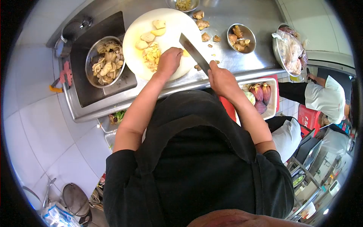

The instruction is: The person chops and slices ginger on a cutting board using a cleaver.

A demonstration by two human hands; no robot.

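My right hand (223,80) is wrapped round the handle of a cleaver (194,52), whose blade lies over the right part of the round white cutting board (172,30). Near the blade, my left hand (170,60) rests on the board with its fingers curled; what they hold, if anything, is hidden. A bit of yellow ginger (185,53) shows between hand and blade. Left of my left hand lies a pile of cut ginger (152,56), with larger peeled pieces (148,37) above it. Unpeeled ginger (202,24) lies on the steel counter beside the board.
A bowl of mushrooms (109,66) stands in the sink (87,90) at left. On the right are a bowl of ginger (241,39), a bowl with plastic bags (289,49) and a crate of purple produce (269,113). Two people (325,94) (285,138) are at far right.
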